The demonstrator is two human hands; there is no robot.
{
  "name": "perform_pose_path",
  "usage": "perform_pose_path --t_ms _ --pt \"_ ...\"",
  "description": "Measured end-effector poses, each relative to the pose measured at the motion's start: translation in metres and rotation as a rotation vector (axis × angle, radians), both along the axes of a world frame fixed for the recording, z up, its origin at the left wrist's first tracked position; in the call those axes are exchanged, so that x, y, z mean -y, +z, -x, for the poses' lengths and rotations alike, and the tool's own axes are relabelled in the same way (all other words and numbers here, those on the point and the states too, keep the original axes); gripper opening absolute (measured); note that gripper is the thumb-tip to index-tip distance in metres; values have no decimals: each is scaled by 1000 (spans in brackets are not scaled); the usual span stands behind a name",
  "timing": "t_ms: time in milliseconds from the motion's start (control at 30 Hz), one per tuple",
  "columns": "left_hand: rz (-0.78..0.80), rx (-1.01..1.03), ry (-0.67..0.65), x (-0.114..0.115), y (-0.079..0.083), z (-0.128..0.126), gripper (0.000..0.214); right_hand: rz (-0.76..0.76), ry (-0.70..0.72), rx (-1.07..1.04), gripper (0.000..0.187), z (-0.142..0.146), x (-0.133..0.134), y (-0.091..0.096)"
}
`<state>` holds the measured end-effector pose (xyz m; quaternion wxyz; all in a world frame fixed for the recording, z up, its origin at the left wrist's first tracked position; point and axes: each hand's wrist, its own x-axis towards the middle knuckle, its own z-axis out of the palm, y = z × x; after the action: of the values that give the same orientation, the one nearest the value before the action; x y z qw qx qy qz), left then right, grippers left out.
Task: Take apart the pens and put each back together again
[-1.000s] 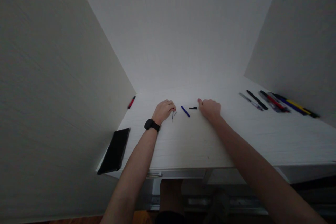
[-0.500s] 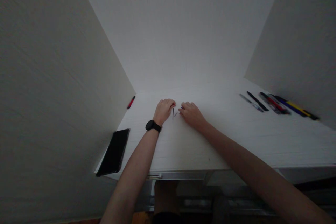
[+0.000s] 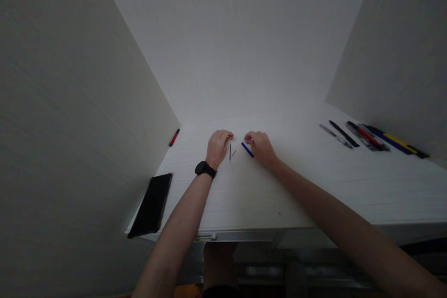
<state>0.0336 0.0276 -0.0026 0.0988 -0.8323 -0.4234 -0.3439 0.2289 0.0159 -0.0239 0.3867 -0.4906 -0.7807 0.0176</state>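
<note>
My left hand point(image 3: 218, 145), with a black watch point(image 3: 203, 168) on the wrist, rests on the white desk point(image 3: 265, 195) with its fingers curled in; whether they hold anything is hidden. Just right of it lie a thin dark pen refill point(image 3: 230, 152) and a tiny grey piece point(image 3: 233, 152). My right hand point(image 3: 261, 146) sits beside them, thumb and fingers pinched together at the far end of a short blue pen barrel point(image 3: 247, 150) that lies on the desk. What the pinch holds is hidden.
A black phone point(image 3: 152, 205) lies at the desk's front left corner. A red pen point(image 3: 174, 137) rests against the left wall. Several pens point(image 3: 370, 136) lie in a row at the far right. White walls close in on three sides.
My right hand has slid left from beside a small black pen piece to the blue barrel and pinched shut; the black piece is no longer visible. My left hand has stayed put.
</note>
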Motion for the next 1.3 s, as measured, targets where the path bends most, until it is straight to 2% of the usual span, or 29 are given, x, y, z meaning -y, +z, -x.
perform_pose_path --t_ms 333,633,1000,1300 --pt "-72 12 -77 4 -1 -5 23 63 89 -118 15 0 5 5" --pt "-39 -43 -107 7 0 -7 25 77 142 -162 16 1 7 7" --pt "-76 -52 -133 7 1 -7 24 88 135 -197 14 2 8 6" --pt "-45 18 -104 5 -4 -8 24 37 145 -272 12 4 10 7"
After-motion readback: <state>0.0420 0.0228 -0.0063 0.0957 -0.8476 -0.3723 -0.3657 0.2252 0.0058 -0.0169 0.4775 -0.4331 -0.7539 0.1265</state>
